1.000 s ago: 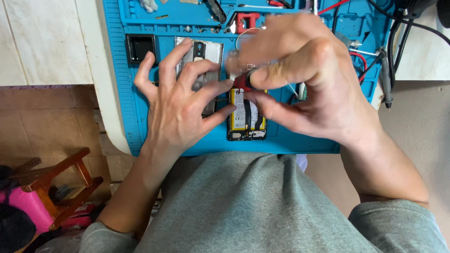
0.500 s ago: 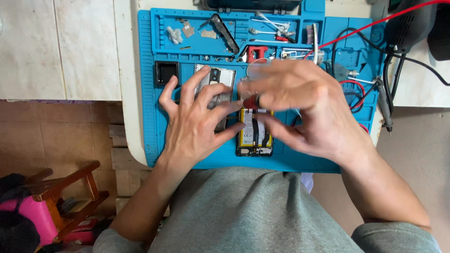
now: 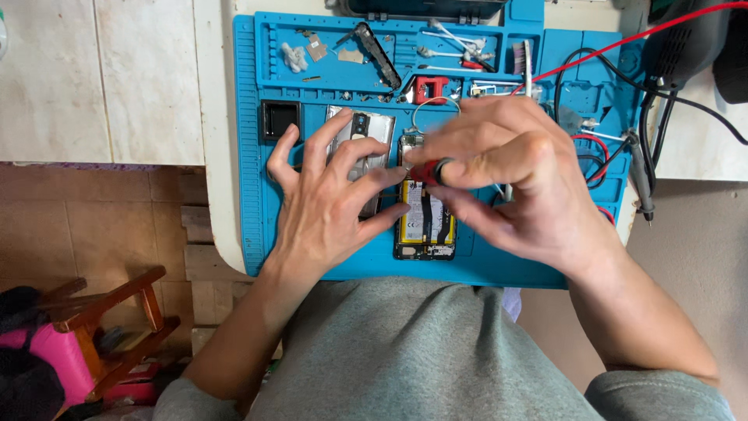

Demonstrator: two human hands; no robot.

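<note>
Your left hand (image 3: 331,203) lies flat, fingers splayed, steadying the opened black smartphone (image 3: 425,222) on the blue silicone repair mat (image 3: 249,156) while your right hand (image 3: 514,179) pinches a red-handled screwdriver (image 3: 427,171) over its upper end.

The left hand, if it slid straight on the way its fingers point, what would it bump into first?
Probably the silver phone back cover: the left hand already rests its fingertips on it, pointing up the blue repair mat. Past that lie small parts in the mat's tray compartments.
</note>
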